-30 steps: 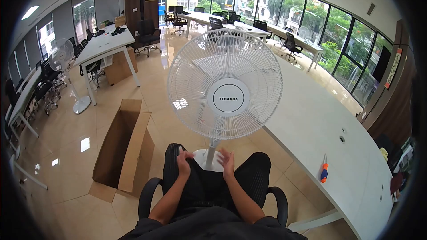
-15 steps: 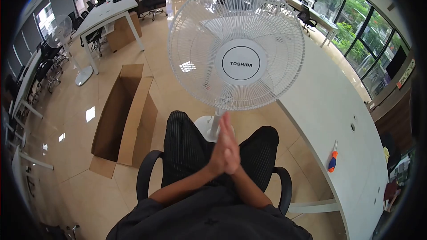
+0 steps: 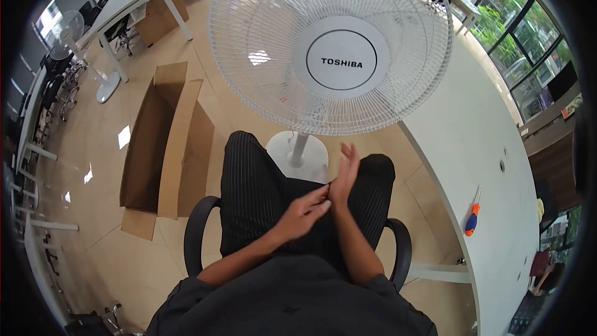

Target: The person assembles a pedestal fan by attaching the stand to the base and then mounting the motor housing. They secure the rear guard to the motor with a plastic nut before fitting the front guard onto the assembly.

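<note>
My left hand [image 3: 303,214] reaches across my lap, its fingers extended and their tips against the wrist side of my right hand. My right hand [image 3: 344,177] is raised with fingers up and slightly blurred, holding nothing. Just beyond my hands stands a white Toshiba pedestal fan [image 3: 341,56], its wire guard facing me. The round base [image 3: 311,152] of the fan rests on the floor beyond my knees. Neither hand touches the fan.
A tall cardboard box [image 3: 171,149] stands with its flaps open on the floor to my left. On the white desk [image 3: 448,130] to my right lies an orange and blue screwdriver [image 3: 472,219]. Another white fan [image 3: 107,87] stands further left. Chair armrests [image 3: 401,252] flank me.
My palms were pressed together; they have come apart and dropped lower, with the left fingers now at the right wrist. The view has tilted down, closer to the fan.
</note>
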`<action>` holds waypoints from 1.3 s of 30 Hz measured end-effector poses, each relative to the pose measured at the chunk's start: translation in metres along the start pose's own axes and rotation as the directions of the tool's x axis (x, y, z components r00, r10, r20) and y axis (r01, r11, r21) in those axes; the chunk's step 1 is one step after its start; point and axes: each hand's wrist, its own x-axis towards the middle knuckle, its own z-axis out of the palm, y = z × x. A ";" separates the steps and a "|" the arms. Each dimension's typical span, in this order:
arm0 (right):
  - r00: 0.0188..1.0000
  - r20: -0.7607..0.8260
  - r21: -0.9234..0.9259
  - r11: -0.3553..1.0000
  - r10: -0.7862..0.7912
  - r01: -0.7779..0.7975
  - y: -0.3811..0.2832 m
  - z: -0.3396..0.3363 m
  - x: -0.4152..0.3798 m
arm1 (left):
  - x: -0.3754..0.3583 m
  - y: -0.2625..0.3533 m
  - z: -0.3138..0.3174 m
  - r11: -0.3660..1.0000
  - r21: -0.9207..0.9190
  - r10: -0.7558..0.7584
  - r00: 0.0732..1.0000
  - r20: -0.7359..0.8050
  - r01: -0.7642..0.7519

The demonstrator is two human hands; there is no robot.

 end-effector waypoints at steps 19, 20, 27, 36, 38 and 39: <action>0.855 0.513 -0.274 0.932 -0.067 0.238 0.044 0.011 0.093 | 0.026 -0.046 -0.064 0.979 0.050 -0.178 0.947 -0.268 0.198; 0.859 0.509 -0.239 0.948 -0.063 0.211 0.043 0.012 0.094 | 0.027 -0.047 -0.065 0.976 0.052 -0.191 0.944 -0.269 0.212; 0.832 0.554 -0.173 0.980 0.013 0.100 0.072 -0.007 0.083 | 0.033 -0.050 -0.079 0.977 0.008 -0.206 0.948 -0.243 0.214; 0.982 0.029 0.249 0.950 0.186 -0.188 -0.070 -0.045 0.139 | 0.106 0.096 -0.146 0.769 -0.291 0.320 0.737 -0.596 -0.569; 0.968 -0.024 0.066 0.967 0.249 -0.247 -0.080 -0.052 0.142 | 0.107 0.101 -0.143 0.847 -0.206 0.257 0.718 -0.647 -0.489; 0.975 -0.024 0.087 0.972 0.221 -0.218 -0.083 -0.053 0.139 | 0.105 0.105 -0.141 0.914 -0.132 0.179 0.674 -0.717 -0.383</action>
